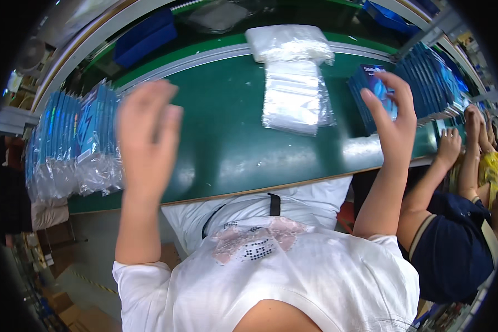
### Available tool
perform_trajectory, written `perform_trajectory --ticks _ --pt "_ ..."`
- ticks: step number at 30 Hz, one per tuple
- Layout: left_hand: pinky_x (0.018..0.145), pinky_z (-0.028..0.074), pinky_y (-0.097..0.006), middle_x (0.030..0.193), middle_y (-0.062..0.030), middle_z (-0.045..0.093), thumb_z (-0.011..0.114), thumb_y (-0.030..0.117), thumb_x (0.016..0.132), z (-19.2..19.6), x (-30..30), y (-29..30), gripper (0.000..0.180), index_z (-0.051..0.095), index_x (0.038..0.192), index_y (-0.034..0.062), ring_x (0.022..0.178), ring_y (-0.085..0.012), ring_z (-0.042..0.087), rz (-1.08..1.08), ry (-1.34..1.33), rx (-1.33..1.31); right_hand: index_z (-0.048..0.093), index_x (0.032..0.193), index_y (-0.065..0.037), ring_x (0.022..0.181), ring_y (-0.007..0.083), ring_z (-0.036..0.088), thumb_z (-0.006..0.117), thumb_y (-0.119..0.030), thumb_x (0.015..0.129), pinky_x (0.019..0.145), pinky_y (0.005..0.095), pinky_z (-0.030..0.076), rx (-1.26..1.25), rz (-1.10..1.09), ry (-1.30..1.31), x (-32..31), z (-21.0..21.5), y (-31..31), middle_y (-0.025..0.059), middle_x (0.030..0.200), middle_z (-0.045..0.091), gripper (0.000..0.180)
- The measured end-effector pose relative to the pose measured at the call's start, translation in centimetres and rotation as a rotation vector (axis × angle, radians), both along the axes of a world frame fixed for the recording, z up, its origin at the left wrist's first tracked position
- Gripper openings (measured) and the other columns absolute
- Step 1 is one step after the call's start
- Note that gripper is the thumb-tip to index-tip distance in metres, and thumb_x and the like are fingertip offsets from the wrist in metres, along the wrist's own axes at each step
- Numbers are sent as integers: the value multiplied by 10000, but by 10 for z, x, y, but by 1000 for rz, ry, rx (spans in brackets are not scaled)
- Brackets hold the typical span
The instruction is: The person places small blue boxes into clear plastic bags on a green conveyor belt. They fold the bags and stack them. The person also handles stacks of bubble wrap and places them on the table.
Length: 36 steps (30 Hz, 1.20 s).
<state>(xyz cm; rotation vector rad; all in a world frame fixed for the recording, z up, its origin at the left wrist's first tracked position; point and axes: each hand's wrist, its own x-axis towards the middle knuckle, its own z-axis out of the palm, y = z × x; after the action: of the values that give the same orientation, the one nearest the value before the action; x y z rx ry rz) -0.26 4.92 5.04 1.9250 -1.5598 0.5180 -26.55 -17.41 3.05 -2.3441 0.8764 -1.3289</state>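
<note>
My left hand (pixel 146 138) is raised over the green table (pixel 227 127), blurred, fingers apart and holding nothing; it is nearest the row of bagged blue boxes (pixel 74 146) at the left. My right hand (pixel 392 113) reaches toward the stack of blue boxes (pixel 426 83) at the right, fingers curled around one small blue box (pixel 373 83) at the near end of that stack. A pile of clear plastic bags (pixel 296 91) lies in the middle of the table between both hands.
A white bundle of bags (pixel 288 43) lies at the table's far edge. Blue bins (pixel 146 36) stand behind it. Another person in a dark shirt (pixel 454 243) sits at my right, hands (pixel 459 138) at the table edge. Cardboard boxes (pixel 66 310) sit on the floor lower left.
</note>
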Motion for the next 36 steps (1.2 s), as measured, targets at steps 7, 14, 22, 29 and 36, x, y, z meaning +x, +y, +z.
perform_trajectory --ticks 7,14,22,29,36 --pt "917 396 -397 1144 -65 581 619 36 768 -86 -47 -79 272 640 1035 81 1079 -269 528 -492 43 300 569 1189 -67 1000 349 551 774 -327 617 883 424 435 60 -448 430 -12 -32 -60 168 1106 572 661" --pt "814 438 -372 963 -86 562 591 3 786 -80 -49 -95 257 626 1035 53 934 -263 547 -431 195 292 483 1293 -62 741 144 572 701 -287 769 598 239 463 609 168 -484 -2 -13 15 127 1042 559 610" --pt "733 468 -352 922 -110 557 583 35 853 -76 -56 -94 162 624 1009 29 835 -279 568 -428 394 41 409 1265 73 797 135 624 528 -293 918 636 247 518 1631 786 -611 -4 -61 62 126 1030 605 518" --pt "636 468 -277 811 -104 602 620 -1 805 -70 -46 -101 84 657 879 11 723 -214 600 -538 566 100 317 1341 88 910 165 648 640 -56 816 787 275 539 1697 946 -603 30 -66 53 168 1123 591 633" --pt "666 471 -221 825 -44 605 635 44 807 -73 -36 -95 90 641 872 -18 733 -88 584 -235 1132 221 371 1303 101 919 170 630 608 -40 841 790 271 529 1653 812 -528 19 -58 52 157 1103 593 539"
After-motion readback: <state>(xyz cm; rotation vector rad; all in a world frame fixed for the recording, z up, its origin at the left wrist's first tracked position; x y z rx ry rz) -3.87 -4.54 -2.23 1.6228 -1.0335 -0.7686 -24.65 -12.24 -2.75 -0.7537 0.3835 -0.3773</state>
